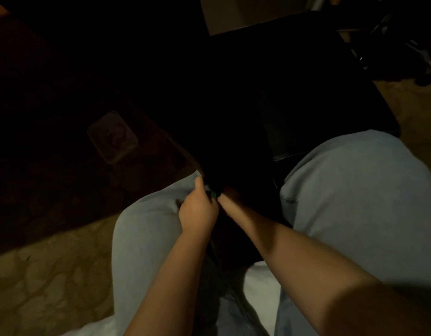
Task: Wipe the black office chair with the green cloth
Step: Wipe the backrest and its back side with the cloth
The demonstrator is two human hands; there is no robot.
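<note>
The scene is lying in very dim light. The left hand (197, 209) is reaching forward between the person's knees, its fingers curled and pinching a small bit of the green cloth (213, 194); only a sliver of green is showing just past the fingertips, the rest being hidden in shadow. The right hand (227, 194) is coming in just beside the left hand, on its right, but it is sinking into the dark and is mostly out of sight beyond the wrist, so whether it is clenched or released cannot be told. The black office chair (294, 98) is standing directly beyond both hands, its dark bulk filling the space ahead and stretching off to the right; the cloth is sitting against its near lower edge. Light blue trouser legs (350, 190) are flanking the hands on either side. Below and to the left of the left hand, a pale patterned floor (52, 282) is showing.
</note>
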